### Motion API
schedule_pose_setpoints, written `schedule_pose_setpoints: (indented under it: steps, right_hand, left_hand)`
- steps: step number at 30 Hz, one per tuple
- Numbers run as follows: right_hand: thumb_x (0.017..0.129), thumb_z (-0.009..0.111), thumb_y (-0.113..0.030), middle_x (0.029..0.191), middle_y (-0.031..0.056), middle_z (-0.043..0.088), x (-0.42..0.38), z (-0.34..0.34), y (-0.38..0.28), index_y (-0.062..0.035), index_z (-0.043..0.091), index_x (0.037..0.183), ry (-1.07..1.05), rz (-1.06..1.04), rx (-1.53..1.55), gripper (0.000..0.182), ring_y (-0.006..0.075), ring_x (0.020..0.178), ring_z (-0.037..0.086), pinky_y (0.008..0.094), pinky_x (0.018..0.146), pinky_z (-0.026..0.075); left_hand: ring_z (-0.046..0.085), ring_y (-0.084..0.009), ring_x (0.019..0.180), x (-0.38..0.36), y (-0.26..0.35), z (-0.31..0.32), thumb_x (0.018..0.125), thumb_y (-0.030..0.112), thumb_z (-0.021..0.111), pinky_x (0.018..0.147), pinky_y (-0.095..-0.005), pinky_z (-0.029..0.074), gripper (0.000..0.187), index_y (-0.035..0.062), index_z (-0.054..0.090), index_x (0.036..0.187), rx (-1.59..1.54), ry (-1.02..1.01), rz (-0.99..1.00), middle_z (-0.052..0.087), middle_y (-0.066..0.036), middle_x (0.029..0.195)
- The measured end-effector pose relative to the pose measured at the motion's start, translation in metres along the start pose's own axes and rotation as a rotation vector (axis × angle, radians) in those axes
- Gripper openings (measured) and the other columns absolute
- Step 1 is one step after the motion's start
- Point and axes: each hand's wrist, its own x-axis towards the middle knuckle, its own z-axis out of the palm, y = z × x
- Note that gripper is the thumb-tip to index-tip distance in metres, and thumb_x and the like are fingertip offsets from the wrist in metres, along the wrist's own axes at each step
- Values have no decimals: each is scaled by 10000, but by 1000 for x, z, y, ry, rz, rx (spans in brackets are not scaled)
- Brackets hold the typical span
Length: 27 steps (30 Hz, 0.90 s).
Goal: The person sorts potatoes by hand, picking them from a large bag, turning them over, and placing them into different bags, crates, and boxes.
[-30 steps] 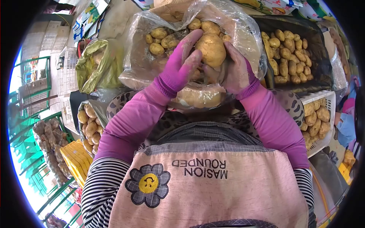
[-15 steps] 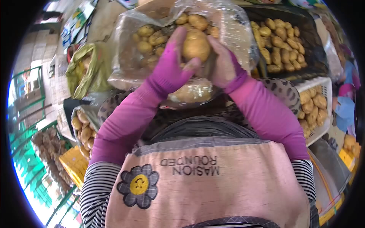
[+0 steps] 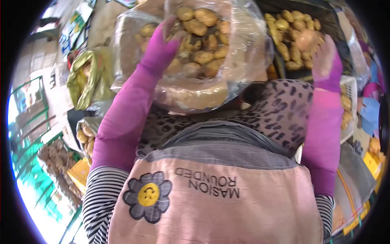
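Note:
A plastic-lined box (image 3: 248,44) with several potatoes (image 3: 203,57) in it stands before my knees. My left hand (image 3: 170,35) is over the left part of this box, fingers apart, holding nothing. Out to the right, my right hand (image 3: 324,57) is at the edge of a dark-lined crate (image 3: 341,49) of smaller potatoes (image 3: 296,55). A large round potato (image 3: 307,40) is just left of its fingertips, above the smaller ones; whether the fingers touch it I cannot tell.
A white basket (image 3: 348,87) of potatoes is partly behind my right forearm. On the left are a green-yellow sack (image 3: 89,77), a bag of potatoes (image 3: 84,136) and a yellow crate (image 3: 79,173). Part of another person (image 3: 369,116) shows at the far right.
Both hands were around the large potato over the middle box. My right hand and that potato are now over the right crate; my left hand has let go and moved left.

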Motion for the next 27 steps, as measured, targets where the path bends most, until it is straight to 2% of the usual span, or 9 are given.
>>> schedule_pose_setpoints:
  steps: [2,5,7,9,11,14,16,18,27]
  right_hand:
    - [927,500,-352,1501,146,265,-16,28,5,-28,352,1410,-60,162,116,601,294,1365,267,414,1149,172]
    - [947,463,-322,1491,141,289,-63,65,30,-7,312,1429,-329,228,279,596,281,1368,266,402,1149,176]
    - [954,457,-315,1473,142,317,-83,84,38,3,308,1423,-507,206,162,586,273,1351,302,403,1139,212]
    - [958,453,-320,1459,141,337,-85,92,37,6,311,1416,-615,194,16,581,267,1331,337,403,1126,244]
    - [960,448,-325,1446,144,350,-81,98,42,8,316,1412,-601,227,52,577,263,1313,365,400,1115,269]
    - [961,439,-328,1433,158,359,-68,105,49,9,313,1413,-479,343,120,578,263,1296,388,395,1104,289]
    - [962,434,-327,1429,177,355,-69,111,37,9,299,1422,-432,458,50,585,268,1297,387,397,1106,287]
    - [957,444,-345,1428,193,350,-65,116,36,5,277,1435,-412,466,34,616,282,1303,380,406,1111,282]
    - [952,464,-390,1460,201,312,-55,120,33,-2,254,1444,-391,541,-17,661,315,1338,355,421,1114,283]
  left_hand:
    - [515,-308,1205,15,-32,-4,857,248,609,1019,-376,407,538,-43,479,1291,-112,32,-149,530,-223,1279]
    - [544,-337,1159,24,-49,-10,875,280,563,986,-383,436,439,-22,570,1194,316,-315,-422,570,-236,1219]
    - [578,-305,1072,27,-68,-1,907,288,527,946,-361,452,381,-5,597,1142,645,-709,-391,602,-208,1165]
    - [598,-293,1026,26,-96,13,919,302,511,921,-365,461,367,8,613,1115,893,-1022,-173,617,-194,1141]
    - [604,-301,1019,13,-132,38,910,323,514,910,-395,463,381,18,616,1113,1036,-1225,243,614,-195,1146]
    - [608,-314,1030,-22,-185,98,900,356,516,914,-421,454,396,29,629,1092,588,-997,-336,607,-202,1164]
    - [578,-339,1098,-14,-172,122,903,515,453,945,-438,428,576,36,595,1190,803,-1251,-280,572,-225,1230]
    - [557,-351,1130,8,-129,128,892,600,419,960,-432,420,675,44,571,1241,846,-1289,-572,553,-226,1264]
    - [520,-358,1187,-4,-157,122,832,685,445,1021,-404,380,802,20,543,1269,645,-1419,-249,520,-228,1307]
